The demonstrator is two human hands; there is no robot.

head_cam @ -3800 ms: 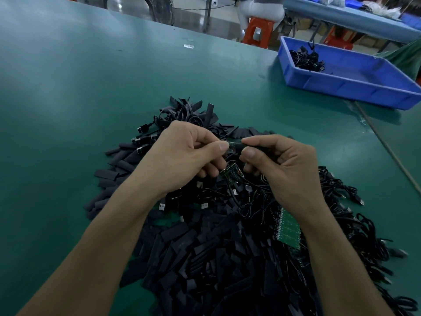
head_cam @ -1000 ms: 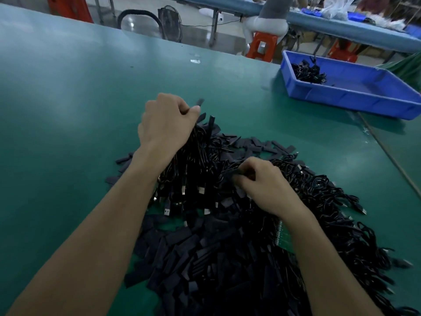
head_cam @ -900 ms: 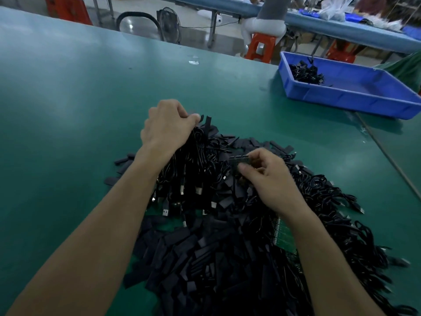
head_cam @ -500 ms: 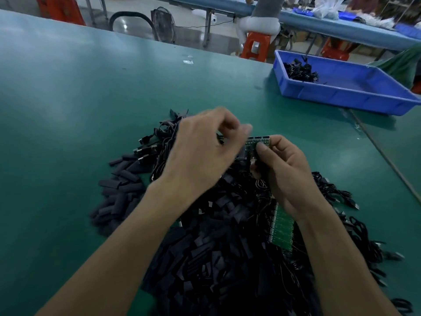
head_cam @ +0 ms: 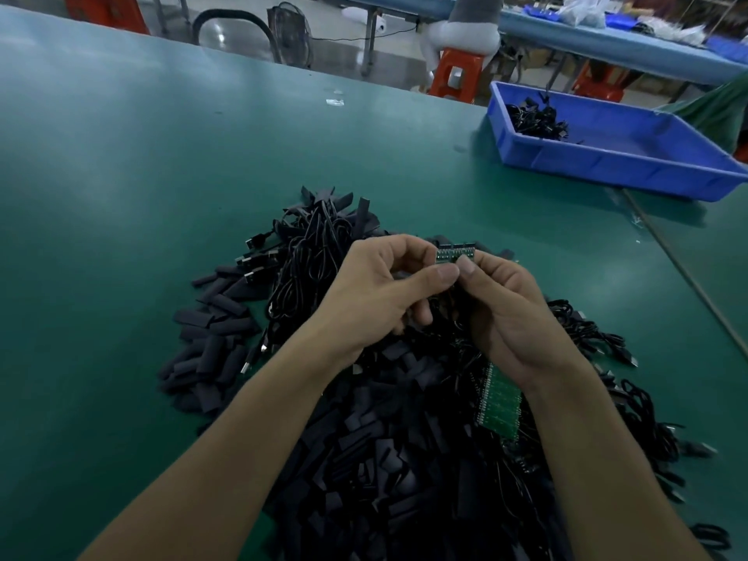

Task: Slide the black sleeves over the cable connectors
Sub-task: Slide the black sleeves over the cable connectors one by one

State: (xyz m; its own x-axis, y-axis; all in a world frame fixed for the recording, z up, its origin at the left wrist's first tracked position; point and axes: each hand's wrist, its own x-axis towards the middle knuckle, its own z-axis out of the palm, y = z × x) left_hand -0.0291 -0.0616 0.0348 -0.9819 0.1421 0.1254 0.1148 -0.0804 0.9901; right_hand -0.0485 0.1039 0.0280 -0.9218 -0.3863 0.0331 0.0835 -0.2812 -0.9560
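1. Head view: sleeves [head_cam: 364, 459] lying heaped on the table [head_cam: 162, 176], below both hands.
2. Board [head_cam: 453, 253] being pinched by right hand [head_cam: 506, 309] above heap.
3. Left hand [head_cam: 380, 293] curling against board; contents hidden, cannot tell.
4. Advisable: lining one sleeve's mouth squarely with board, pushing straight.

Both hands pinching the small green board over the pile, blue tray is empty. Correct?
Not empty: in the head view the blue tray holds a clump of black cables in its far left corner. The left hand and right hand do pinch the small green board over the pile.
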